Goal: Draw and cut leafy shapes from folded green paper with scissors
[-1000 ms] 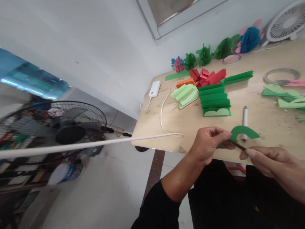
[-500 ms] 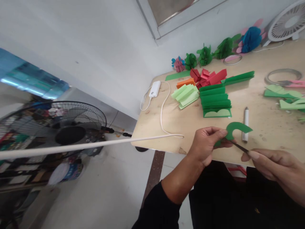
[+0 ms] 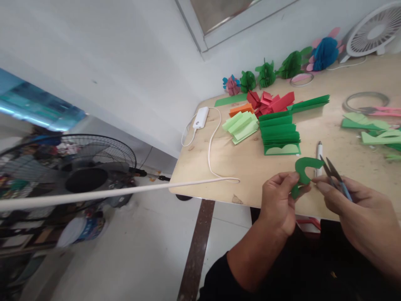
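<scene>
A curved, hook-shaped piece of green paper point(image 3: 303, 169) is pinched in my left hand point(image 3: 280, 196) over the table's front edge. My right hand point(image 3: 360, 205) holds scissors point(image 3: 336, 174) whose dark blades are spread apart and point up and to the left, just right of the paper. The fingertips of my right hand are close to the paper's lower edge; whether they touch it I cannot tell. Behind the blades a white pen point(image 3: 318, 156) lies on the table point(image 3: 200, 167). Folded dark green paper point(image 3: 279, 133) lies beyond my left hand.
Light green point(image 3: 242, 126), orange point(image 3: 241, 110) and red folded papers point(image 3: 272, 102) lie farther back. Paper figures point(image 3: 266, 74) line the wall beside a white fan point(image 3: 374, 31). A white cable point(image 3: 125, 190) crosses the left side to a white device point(image 3: 201, 118). Green scraps point(image 3: 379, 137) lie right.
The scissors have swung upward and their blades have opened, away from the paper's lower edge. Both hands have shifted slightly, and the green paper has turned a little. The view has moved a bit.
</scene>
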